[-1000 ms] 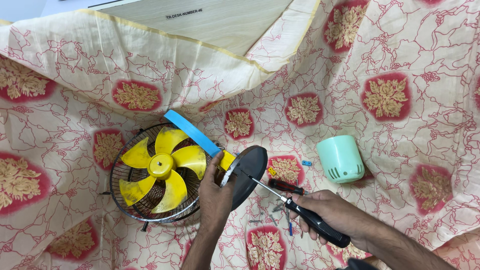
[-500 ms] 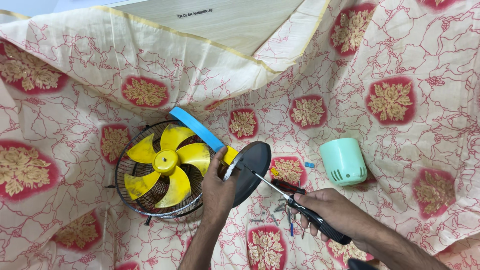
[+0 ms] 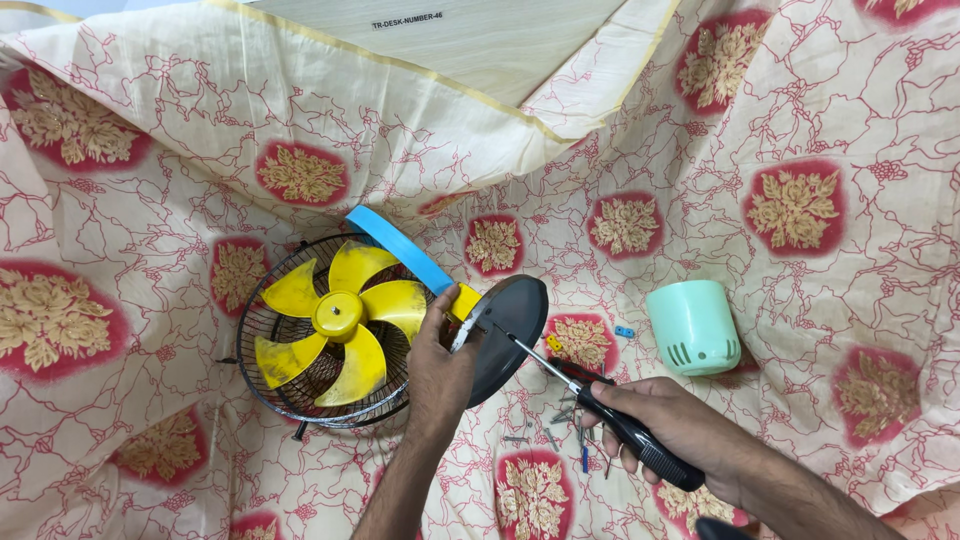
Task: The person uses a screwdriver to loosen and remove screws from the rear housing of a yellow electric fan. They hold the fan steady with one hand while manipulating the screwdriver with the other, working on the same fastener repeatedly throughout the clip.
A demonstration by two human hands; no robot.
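A small fan lies on the patterned cloth, with yellow blades (image 3: 340,322) inside a black wire grille (image 3: 262,360). A blue stand arm (image 3: 400,246) runs from it to a round dark base (image 3: 512,330). My left hand (image 3: 440,360) grips the fan where the arm meets the base. My right hand (image 3: 680,435) holds a black-handled screwdriver (image 3: 600,410). Its metal tip touches the underside of the base.
A mint green plastic cover (image 3: 692,326) lies to the right of the base. Several small screws and bits (image 3: 560,425) are scattered on the cloth (image 3: 800,120) below the base. A bare wooden desk surface (image 3: 480,40) shows at the top.
The view has shifted a little, so the fan sits further right and lower. Both hands keep their hold, and the screwdriver stays at the base.
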